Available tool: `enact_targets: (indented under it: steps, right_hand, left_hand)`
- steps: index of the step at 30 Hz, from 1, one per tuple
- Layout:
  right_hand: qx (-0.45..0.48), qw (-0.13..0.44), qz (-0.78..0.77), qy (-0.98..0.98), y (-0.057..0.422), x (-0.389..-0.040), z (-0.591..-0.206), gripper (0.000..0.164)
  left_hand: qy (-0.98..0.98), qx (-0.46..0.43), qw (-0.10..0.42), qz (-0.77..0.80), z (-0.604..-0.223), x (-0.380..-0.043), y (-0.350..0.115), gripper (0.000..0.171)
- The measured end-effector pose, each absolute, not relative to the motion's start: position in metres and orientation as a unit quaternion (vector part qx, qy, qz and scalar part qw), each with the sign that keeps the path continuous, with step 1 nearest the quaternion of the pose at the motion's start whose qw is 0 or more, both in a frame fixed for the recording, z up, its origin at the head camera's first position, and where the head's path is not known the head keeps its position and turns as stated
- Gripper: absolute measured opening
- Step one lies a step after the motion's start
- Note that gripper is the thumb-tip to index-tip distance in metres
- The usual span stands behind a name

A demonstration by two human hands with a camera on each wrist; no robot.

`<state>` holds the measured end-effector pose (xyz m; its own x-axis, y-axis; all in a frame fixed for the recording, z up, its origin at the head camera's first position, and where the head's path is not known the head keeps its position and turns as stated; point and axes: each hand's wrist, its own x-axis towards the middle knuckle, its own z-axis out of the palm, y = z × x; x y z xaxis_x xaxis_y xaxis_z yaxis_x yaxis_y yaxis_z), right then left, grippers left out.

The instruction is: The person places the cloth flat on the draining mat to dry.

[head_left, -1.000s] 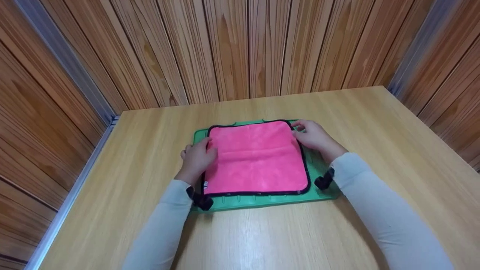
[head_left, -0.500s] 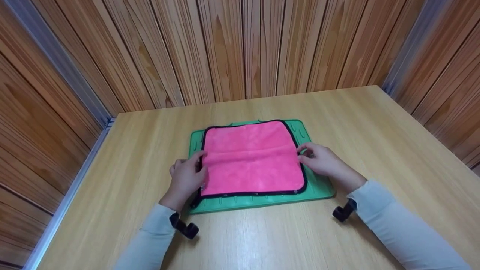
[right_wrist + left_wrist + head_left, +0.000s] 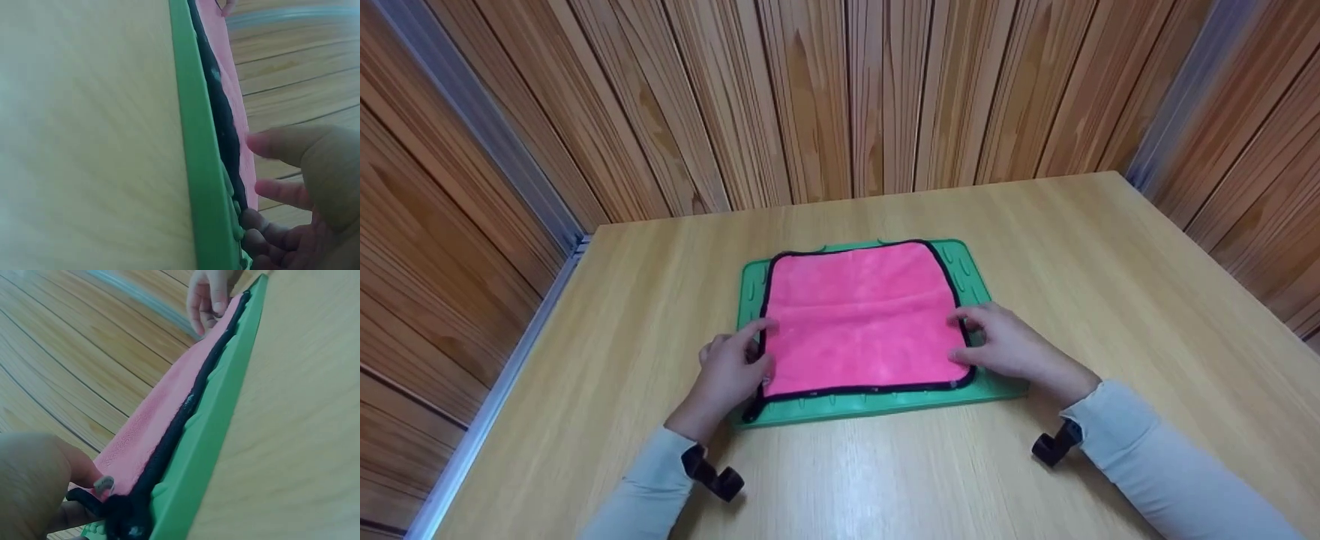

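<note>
A pink cloth with a black bound edge lies spread over a green ribbed tray or mat. A mild crease crosses it. At the cloth's left edge, my left hand touches it with thumb and forefinger spread apart. The left wrist view shows those fingers beside a small grey tag and a black loop at the near corner. My right hand rests along the right edge. Its thumb and forefinger are apart on the pink face, the other fingers loosely bent by the border.
The green piece sits on a light wooden table. Wood-panelled walls stand behind and at both sides, with metal strips at the corners. Each wrist wears a small black camera.
Both hands have slid toward the near edge along the cloth's two sides, the right one from the far corner. The cloth stays about where it was on the green piece.
</note>
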<state>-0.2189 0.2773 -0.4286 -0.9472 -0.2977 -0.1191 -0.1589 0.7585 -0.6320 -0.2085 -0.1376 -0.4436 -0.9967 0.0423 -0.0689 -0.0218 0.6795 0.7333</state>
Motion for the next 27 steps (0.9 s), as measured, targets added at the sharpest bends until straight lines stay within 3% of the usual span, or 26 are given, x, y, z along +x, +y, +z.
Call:
enact_targets:
  steps: [10, 18, 27]
  right_hand:
    - [-0.131, 0.133, -0.272, 0.944, 0.273, -0.203, -0.424, 0.06]
    - [-0.139, 0.143, -0.256, 0.946, 0.271, -0.196, -0.419, 0.051]
    - [-0.153, 0.143, -0.226, 0.951, 0.275, -0.192, -0.413, 0.016]
  left_hand:
    - [0.906, 0.019, 0.061, 0.419, -0.444, -0.195, -0.143, 0.026]
    - [0.905, 0.029, 0.067, 0.419, -0.445, -0.193, -0.145, 0.022]
    - [0.906, 0.063, 0.065, 0.413, -0.445, -0.19, -0.146, 0.02]
